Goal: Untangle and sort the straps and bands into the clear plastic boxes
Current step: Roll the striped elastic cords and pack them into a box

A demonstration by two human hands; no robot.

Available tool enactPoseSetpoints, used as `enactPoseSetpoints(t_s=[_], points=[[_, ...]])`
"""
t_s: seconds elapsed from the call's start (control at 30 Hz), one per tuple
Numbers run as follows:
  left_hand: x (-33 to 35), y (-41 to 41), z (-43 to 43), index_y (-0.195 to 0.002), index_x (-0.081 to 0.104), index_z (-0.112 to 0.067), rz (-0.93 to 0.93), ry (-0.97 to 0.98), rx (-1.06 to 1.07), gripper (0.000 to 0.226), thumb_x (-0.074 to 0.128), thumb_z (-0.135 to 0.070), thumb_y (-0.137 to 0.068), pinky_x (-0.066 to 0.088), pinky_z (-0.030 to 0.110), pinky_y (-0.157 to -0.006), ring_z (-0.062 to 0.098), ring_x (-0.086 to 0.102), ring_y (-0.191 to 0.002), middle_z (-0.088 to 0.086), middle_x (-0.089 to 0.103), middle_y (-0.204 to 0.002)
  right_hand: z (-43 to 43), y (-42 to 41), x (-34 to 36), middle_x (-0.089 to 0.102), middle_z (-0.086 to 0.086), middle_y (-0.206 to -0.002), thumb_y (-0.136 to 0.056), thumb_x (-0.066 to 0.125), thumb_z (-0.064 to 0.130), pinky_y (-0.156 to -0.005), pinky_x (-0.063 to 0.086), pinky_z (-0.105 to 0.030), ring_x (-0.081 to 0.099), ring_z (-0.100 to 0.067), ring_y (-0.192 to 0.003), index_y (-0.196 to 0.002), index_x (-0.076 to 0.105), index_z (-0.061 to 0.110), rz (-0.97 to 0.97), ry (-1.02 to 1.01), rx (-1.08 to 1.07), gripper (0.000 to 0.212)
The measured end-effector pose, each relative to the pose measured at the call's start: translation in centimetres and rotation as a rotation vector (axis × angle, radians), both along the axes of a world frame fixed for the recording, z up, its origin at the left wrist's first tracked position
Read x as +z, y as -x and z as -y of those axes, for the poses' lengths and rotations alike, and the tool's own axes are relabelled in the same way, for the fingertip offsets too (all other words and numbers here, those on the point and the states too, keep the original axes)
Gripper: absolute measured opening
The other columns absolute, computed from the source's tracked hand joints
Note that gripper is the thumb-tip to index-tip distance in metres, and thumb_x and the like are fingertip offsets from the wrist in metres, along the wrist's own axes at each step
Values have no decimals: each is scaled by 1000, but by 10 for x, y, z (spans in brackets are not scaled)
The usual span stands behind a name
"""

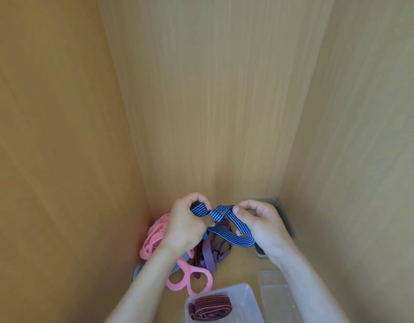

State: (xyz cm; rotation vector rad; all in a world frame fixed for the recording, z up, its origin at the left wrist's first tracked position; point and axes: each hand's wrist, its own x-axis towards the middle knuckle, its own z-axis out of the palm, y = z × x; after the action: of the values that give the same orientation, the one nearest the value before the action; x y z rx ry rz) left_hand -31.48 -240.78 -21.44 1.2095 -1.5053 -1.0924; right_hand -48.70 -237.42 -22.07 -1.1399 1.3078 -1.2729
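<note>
A blue striped strap hangs in the air between both hands, twisted in the middle. My left hand pinches its left end and my right hand pinches its right part, each shut on it. Below lies a tangle of pink rubber bands, a pink figure-eight band, a purple strap and a red striped strap. A clear plastic box at the bottom holds a folded red striped strap. A second clear box stands to its right, partly behind my right forearm.
Wooden walls close in on the left, back and right. A dark flat object lies along the right wall behind my right hand. A grey band peeks out under my left forearm.
</note>
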Motion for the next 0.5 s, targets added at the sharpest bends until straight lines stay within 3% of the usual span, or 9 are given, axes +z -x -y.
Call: enactPoseSetpoints(t_s=[0.07, 0.23, 0.37, 0.5], points=[[-2, 3, 0, -71, 55, -13, -1, 3, 39, 40, 74, 23, -66, 43, 27, -54, 13, 52, -56, 4, 60, -65, 0, -4, -1, 70, -5, -68, -96, 65, 9, -53, 50, -27, 63, -18, -54, -80, 69, 10, 18, 16, -10, 16], [-6, 7, 1, -78, 58, -8, -68, -33, -13, 36, 76, 21, -68, 53, 38, -64, 15, 59, -62, 2, 64, -67, 2, -17, -9, 69, -9, -68, -94, 66, 5, -64, 60, -45, 66, -20, -57, -85, 63, 4, -1, 29, -55, 10], [-6, 3, 0, -88, 61, -8, -48, -29, -124, 29, 72, 17, -78, 53, 27, -62, 13, 62, -67, -1, 67, -74, 5, -14, -10, 67, -16, -71, -94, 66, 1, -53, 56, -32, 63, -19, -54, -80, 63, 2, 75, -12, -101, 14], [-4, -2, -2, -107, 67, -5, -235, -109, -213, 28, 59, 15, -90, 61, 34, -79, 18, 67, -80, 13, 65, -90, 6, -10, -12, 69, -18, -74, -94, 65, 5, -55, 55, -32, 63, -20, -55, -83, 62, -4, 95, -33, -103, 15]])
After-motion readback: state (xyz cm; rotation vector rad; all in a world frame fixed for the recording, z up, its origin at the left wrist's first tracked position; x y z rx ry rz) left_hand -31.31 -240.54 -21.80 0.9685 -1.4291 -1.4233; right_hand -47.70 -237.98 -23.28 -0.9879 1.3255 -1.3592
